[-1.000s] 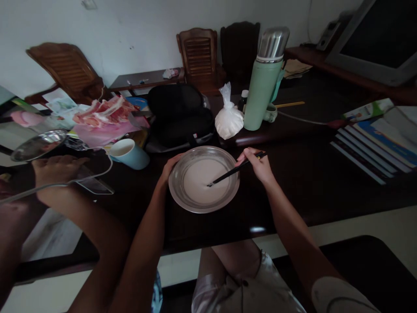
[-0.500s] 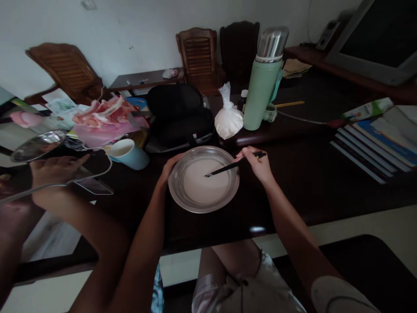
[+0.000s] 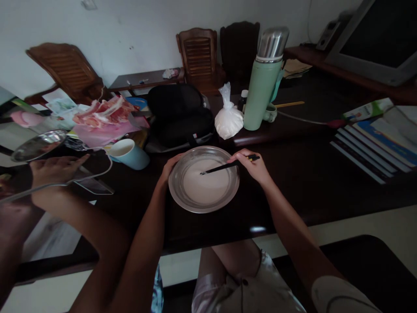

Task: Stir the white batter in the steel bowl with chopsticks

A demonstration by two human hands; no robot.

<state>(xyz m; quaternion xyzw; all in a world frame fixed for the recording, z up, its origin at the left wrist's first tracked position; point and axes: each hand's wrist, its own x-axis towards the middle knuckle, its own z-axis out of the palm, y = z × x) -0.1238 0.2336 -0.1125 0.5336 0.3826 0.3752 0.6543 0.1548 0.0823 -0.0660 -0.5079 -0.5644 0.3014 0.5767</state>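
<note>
A round metal bowl (image 3: pixel 203 208) stands on the dark table in front of me, holding a pale, milky liquid (image 3: pixel 205 187). My left hand (image 3: pixel 170 167) grips the bowl's left rim, its fingers partly hidden behind the wall. Above the right rim, my right hand (image 3: pixel 250 164) is closed around black chopsticks (image 3: pixel 224 166). Their tips dip into the liquid near the bowl's middle. Just behind the bowl sits a knotted clear plastic bag of white powder (image 3: pixel 229 121).
A green thermos (image 3: pixel 263 93), a black open case (image 3: pixel 182 117) and a light-blue mug (image 3: pixel 129 154) stand behind the bowl. At left, another person's hand (image 3: pixel 57 169) is near a cable and a metal dish (image 3: pixel 39 145). Books (image 3: pixel 374 143) are stacked at right.
My right hand has moved slightly left, carrying the chopstick tips leftward and a little up through the liquid. My left hand and the bowl have stayed in place.
</note>
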